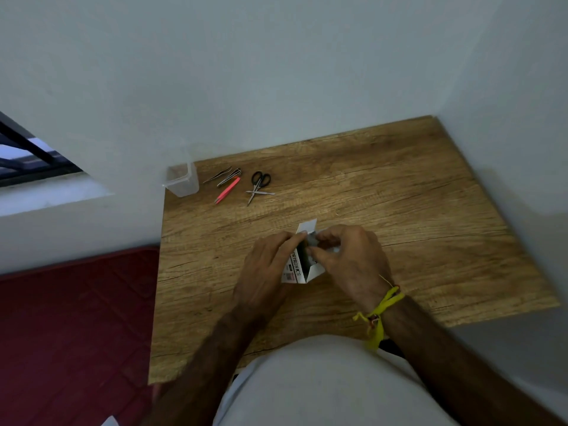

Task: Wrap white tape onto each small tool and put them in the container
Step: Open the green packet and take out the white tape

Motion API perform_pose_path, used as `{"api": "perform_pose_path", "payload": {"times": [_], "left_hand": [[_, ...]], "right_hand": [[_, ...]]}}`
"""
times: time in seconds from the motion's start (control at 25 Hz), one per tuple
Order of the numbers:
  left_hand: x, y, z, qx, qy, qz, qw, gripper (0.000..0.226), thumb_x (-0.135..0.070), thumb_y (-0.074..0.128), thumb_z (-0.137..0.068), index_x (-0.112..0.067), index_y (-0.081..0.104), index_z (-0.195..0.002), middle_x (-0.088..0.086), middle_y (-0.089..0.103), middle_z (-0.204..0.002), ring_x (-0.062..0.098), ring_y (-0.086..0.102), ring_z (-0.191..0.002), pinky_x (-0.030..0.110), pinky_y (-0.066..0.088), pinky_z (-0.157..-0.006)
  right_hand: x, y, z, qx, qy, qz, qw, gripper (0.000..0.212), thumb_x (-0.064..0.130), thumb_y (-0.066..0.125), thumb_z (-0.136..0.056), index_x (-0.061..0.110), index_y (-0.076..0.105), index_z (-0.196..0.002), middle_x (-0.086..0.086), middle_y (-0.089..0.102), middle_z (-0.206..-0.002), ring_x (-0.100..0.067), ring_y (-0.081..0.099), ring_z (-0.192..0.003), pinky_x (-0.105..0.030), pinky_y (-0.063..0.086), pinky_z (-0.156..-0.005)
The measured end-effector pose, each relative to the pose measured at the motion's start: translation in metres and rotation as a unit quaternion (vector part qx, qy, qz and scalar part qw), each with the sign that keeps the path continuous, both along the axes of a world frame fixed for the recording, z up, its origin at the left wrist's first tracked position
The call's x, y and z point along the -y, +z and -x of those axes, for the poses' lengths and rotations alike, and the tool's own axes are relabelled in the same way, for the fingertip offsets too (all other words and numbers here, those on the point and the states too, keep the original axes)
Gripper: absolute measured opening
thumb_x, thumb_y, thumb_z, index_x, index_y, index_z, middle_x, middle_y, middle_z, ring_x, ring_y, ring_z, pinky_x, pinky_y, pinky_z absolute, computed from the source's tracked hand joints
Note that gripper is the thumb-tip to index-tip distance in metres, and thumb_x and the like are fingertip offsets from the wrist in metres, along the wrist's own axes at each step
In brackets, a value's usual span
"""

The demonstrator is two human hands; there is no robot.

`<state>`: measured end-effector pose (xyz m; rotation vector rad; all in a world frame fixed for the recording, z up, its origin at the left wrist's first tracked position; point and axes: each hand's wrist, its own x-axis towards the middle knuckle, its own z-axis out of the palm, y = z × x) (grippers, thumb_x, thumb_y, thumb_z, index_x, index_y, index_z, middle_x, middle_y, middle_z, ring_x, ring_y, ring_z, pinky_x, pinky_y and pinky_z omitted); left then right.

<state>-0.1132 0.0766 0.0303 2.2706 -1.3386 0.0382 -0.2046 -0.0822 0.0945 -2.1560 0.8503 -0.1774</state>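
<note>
**Both hands on the little box, tools waiting at the far left corner**

You've got a small white carton point(299, 267) in the middle of the desk point(415, 210), its top flap point(308, 226) standing open. Your left hand point(266, 272) grips the carton's left side, fingers curled along it, covering most of that face; only part of the dark printed lettering shows. Your right hand point(347, 259) is at the carton's mouth, thumb and fingertips pinching something pale grey there. Whether that is the white tape, I cannot tell: your fingers hide nearly all of it.

A yellow thread band point(381, 312) sits round your right wrist.

Out toward the far left corner of the desk, the small tools lie loose on the wood: black-handled scissors point(259, 182) with blades apart, a pink tool point(227, 190) just left of them, and thin metal pieces point(222, 176) beside that, too small to name for certain. Right on that corner stands the clear container point(182, 181), upright, its contents hard to make out.

The desk's near edge is hidden by your white shirt point(322, 385).
</note>
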Motion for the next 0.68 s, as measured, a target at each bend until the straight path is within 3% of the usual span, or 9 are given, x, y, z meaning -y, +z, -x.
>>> {"api": "perform_pose_path", "payload": {"times": [0.16, 0.32, 0.4, 0.52, 0.56, 0.68], "left_hand": [[0.005, -0.002, 0.000, 0.013, -0.008, 0.002, 1.000, 0.090, -0.034, 0.076, -0.077, -0.024, 0.028, -0.153, 0.003, 0.042, -0.144, 0.020, 0.042, -0.131, 0.051, 0.046, -0.104], [0.009, 0.003, 0.000, -0.011, 0.005, -0.024, 1.000, 0.089, -0.043, 0.066, -0.077, -0.030, 0.022, -0.154, 0.006, 0.045, -0.145, 0.021, 0.040, -0.132, 0.055, 0.047, -0.100], [0.009, 0.007, -0.003, -0.050, 0.031, -0.026, 0.998, 0.096, -0.055, 0.061, -0.076, -0.039, 0.010, -0.155, 0.006, 0.042, -0.148, 0.016, 0.038, -0.133, 0.048, 0.043, -0.106], [0.008, 0.010, -0.011, -0.167, 0.088, 0.038, 0.981, 0.104, -0.069, 0.064, -0.071, -0.048, 0.004, -0.153, -0.011, 0.033, -0.153, -0.008, 0.027, -0.129, 0.034, 0.034, -0.105], [0.008, 0.008, -0.012, -0.187, 0.093, 0.055, 0.976, 0.104, -0.068, 0.068, -0.070, -0.049, 0.008, -0.152, -0.018, 0.031, -0.152, -0.010, 0.027, -0.129, 0.035, 0.035, -0.106], [0.015, -0.002, -0.010, -0.210, 0.099, 0.098, 0.968, 0.090, -0.050, 0.082, -0.070, -0.040, 0.032, -0.145, -0.018, 0.040, -0.143, -0.008, 0.037, -0.128, 0.042, 0.045, -0.104]], "right_hand": [[-0.003, -0.001, -0.013, -0.097, -0.004, 0.047, 0.994, 0.026, 0.053, 0.071, -0.079, 0.033, 0.074, -0.094, 0.011, 0.073, -0.086, -0.012, 0.069, -0.081, -0.032, 0.057, -0.066], [-0.004, -0.007, -0.026, -0.157, 0.001, 0.051, 0.986, 0.015, 0.038, 0.067, -0.087, 0.027, 0.074, -0.094, 0.003, 0.072, -0.089, -0.020, 0.069, -0.084, -0.033, 0.056, -0.069], [0.016, -0.006, -0.025, -0.088, -0.060, -0.085, 0.991, 0.005, 0.025, 0.075, -0.083, 0.020, 0.076, -0.085, 0.003, 0.071, -0.077, -0.015, 0.069, -0.072, -0.031, 0.057, -0.065], [0.050, 0.002, -0.011, 0.056, -0.167, -0.279, 0.944, 0.006, 0.014, 0.078, -0.083, 0.010, 0.074, -0.085, 0.004, 0.063, -0.056, -0.005, 0.055, -0.040, -0.019, 0.042, -0.041], [0.058, 0.004, -0.005, 0.092, -0.190, -0.318, 0.924, 0.008, 0.015, 0.078, -0.083, 0.009, 0.073, -0.086, 0.003, 0.064, -0.057, -0.006, 0.055, -0.040, -0.018, 0.040, -0.039], [0.070, 0.006, 0.003, 0.164, -0.231, -0.370, 0.885, 0.015, 0.018, 0.078, -0.084, 0.010, 0.072, -0.094, 0.000, 0.072, -0.075, -0.007, 0.063, -0.057, -0.023, 0.045, -0.044]]}}
